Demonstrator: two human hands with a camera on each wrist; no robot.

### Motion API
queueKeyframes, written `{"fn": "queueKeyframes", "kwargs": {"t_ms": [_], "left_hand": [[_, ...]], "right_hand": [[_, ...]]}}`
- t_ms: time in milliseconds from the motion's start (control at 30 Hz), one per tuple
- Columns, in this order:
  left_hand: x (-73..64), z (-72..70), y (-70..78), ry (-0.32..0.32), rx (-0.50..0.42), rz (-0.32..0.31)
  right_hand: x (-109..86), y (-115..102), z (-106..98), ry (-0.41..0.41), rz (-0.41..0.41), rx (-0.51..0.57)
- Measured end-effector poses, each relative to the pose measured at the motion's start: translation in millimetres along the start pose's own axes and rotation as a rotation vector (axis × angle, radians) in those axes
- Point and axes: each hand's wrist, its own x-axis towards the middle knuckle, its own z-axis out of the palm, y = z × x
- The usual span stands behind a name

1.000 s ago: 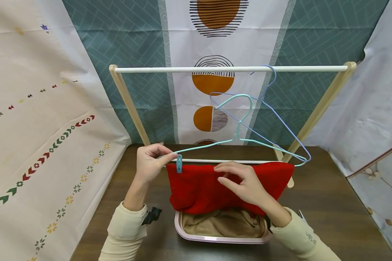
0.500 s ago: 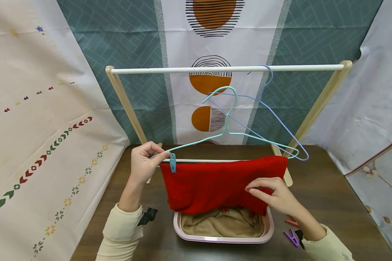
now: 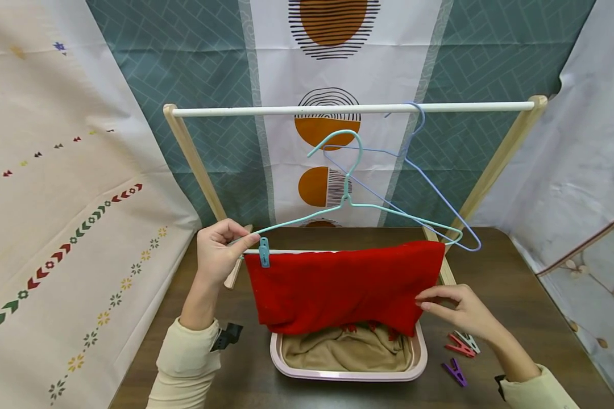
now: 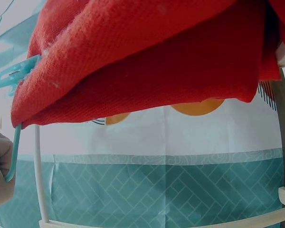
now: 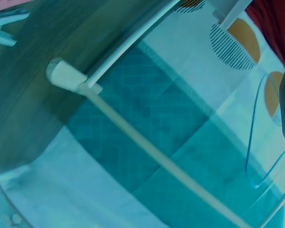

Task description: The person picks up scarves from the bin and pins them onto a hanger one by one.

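Note:
My left hand (image 3: 218, 253) pinches the left end of a mint-green clothes hanger (image 3: 307, 217), which is held up in front of a rack. A red knitted cloth (image 3: 343, 287) is draped over the hanger's lower bar, and a blue clothespin (image 3: 264, 253) clips its left corner. In the left wrist view the cloth (image 4: 147, 71) fills the upper part, beside the clothespin (image 4: 16, 73). My right hand (image 3: 460, 309) is at the cloth's right edge, its fingertips bent near the fabric. In the right wrist view only a dark bit of that hand shows.
A wooden rack with a white rail (image 3: 286, 111) stands behind, bearing a blue-violet hanger (image 3: 437, 193). Below the cloth is a pink basin (image 3: 348, 376) with brown fabric (image 3: 337, 349). Purple (image 3: 455, 373), red (image 3: 459, 345) and white clothespins (image 3: 469, 341) lie on the table at right.
My right hand has moved right and down along the red cloth to its right edge, uncovering the clothespins on the table. The hanger has tilted and shifted slightly left, still in my left hand.

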Motion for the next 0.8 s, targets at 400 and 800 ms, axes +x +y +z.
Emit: {"fn": "queueKeyframes", "kwargs": {"t_ms": [400, 800], "left_hand": [[-0.4, -5.4, 1.1, 0.019, -0.012, 0.004], [-0.8, -6.7, 0.3, 0.008, -0.069, 0.027]], "right_hand": [[-31.3, 17.4, -10.3, 0.09, 0.139, -0.141], [-76.7, 72.0, -1.2, 0.296, 0.22, -0.417]]}}
